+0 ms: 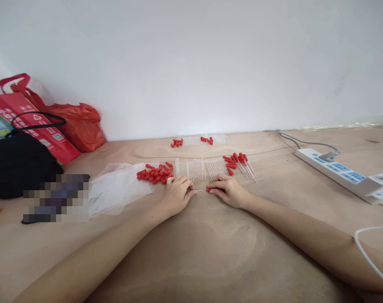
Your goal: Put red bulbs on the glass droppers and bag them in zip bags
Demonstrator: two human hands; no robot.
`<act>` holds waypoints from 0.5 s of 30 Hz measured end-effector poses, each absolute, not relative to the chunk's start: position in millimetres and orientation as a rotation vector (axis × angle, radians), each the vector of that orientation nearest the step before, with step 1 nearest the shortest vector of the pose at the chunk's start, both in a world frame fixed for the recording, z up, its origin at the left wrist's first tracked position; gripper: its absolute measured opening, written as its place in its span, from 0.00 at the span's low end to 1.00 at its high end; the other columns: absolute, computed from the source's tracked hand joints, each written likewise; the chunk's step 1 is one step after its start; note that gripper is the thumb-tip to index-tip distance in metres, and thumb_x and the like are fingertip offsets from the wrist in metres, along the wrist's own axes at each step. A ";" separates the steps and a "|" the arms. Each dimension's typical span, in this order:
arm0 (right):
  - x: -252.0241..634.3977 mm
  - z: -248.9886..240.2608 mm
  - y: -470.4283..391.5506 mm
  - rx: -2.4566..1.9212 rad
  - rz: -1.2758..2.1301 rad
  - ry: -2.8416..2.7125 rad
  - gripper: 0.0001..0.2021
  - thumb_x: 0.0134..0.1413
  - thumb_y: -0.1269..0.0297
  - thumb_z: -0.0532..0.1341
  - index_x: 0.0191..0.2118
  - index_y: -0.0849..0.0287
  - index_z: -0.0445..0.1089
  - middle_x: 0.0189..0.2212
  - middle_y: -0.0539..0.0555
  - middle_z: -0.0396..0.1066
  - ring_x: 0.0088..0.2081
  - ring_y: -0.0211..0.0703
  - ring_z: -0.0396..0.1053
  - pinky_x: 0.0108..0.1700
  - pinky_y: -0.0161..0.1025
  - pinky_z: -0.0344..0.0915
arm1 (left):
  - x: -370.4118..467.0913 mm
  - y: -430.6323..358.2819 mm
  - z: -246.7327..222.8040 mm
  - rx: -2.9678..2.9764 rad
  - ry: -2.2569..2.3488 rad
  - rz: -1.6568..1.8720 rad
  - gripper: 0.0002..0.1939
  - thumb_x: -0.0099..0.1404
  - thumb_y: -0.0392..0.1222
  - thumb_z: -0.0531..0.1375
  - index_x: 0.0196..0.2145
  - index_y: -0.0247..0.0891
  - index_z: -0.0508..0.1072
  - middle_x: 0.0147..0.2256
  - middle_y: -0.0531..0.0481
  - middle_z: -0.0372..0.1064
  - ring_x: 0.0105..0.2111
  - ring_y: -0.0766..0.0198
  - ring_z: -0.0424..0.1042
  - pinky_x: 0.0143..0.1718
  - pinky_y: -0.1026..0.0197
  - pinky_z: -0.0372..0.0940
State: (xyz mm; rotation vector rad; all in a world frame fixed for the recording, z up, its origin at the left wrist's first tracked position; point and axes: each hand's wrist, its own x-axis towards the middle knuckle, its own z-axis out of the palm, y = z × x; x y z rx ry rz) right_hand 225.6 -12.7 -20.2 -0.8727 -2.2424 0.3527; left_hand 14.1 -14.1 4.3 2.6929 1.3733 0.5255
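Note:
My left hand (178,193) pinches a thin clear tube (199,191), whose tip points right. Facing it, my right hand (227,190) has its fingers closed on a small red bulb (208,190); a short gap separates tube and bulb. Behind my left hand lies a pile of red bulbs (155,173). Rows of clear tubes (215,167) spread on the wooden table between this pile and a smaller group of red bulbs (231,166). Right of that group, several tubes with red bulbs on their ends (246,166) lie slanted.
Clear plastic bags (118,189) lie at the left, beside a pixelated dark object (55,200). A black bag (20,164) and red bags (80,126) stand farther left. Packed bulbs and tubes (191,141) lie near the wall. A power strip (336,170) and white cable (368,256) are right.

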 end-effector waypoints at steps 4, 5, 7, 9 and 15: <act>222.3 -20.0 -13.3 -0.858 0.359 -2.203 0.08 0.55 0.69 0.52 0.36 0.59 0.68 0.32 0.55 0.65 0.33 0.39 0.65 0.36 0.38 0.64 | 12.4 -16.8 -0.3 2.684 1.348 0.675 0.07 0.63 0.41 0.52 0.29 0.37 0.63 0.30 0.53 0.68 0.33 0.63 0.65 0.39 0.56 0.47; 221.3 -19.6 -13.9 -0.856 0.372 -2.196 0.08 0.55 0.69 0.52 0.36 0.59 0.67 0.32 0.55 0.65 0.34 0.39 0.65 0.37 0.38 0.64 | 11.9 -17.6 -0.7 2.686 1.329 0.706 0.08 0.64 0.41 0.51 0.29 0.37 0.63 0.29 0.54 0.68 0.32 0.63 0.66 0.40 0.56 0.47; 219.3 -18.6 -15.7 -0.865 0.395 -2.192 0.07 0.55 0.70 0.52 0.36 0.59 0.66 0.32 0.55 0.66 0.34 0.40 0.65 0.37 0.38 0.64 | 11.4 -18.8 -0.8 2.692 1.300 0.746 0.08 0.65 0.42 0.50 0.29 0.37 0.63 0.28 0.54 0.69 0.30 0.65 0.66 0.41 0.56 0.47; 217.0 -17.5 -17.6 -0.875 0.392 -2.199 0.05 0.54 0.70 0.52 0.35 0.59 0.64 0.31 0.54 0.67 0.34 0.40 0.65 0.36 0.37 0.63 | 11.5 -19.3 -0.6 2.706 1.295 0.766 0.09 0.65 0.42 0.49 0.29 0.38 0.63 0.27 0.55 0.69 0.29 0.66 0.66 0.42 0.55 0.46; 212.1 -14.8 -21.1 -0.831 0.350 -2.219 0.04 0.55 0.70 0.51 0.35 0.59 0.62 0.29 0.54 0.67 0.32 0.40 0.64 0.34 0.36 0.62 | 11.9 -20.6 0.9 2.717 1.291 0.802 0.10 0.65 0.43 0.49 0.29 0.38 0.64 0.26 0.56 0.70 0.26 0.67 0.67 0.43 0.55 0.46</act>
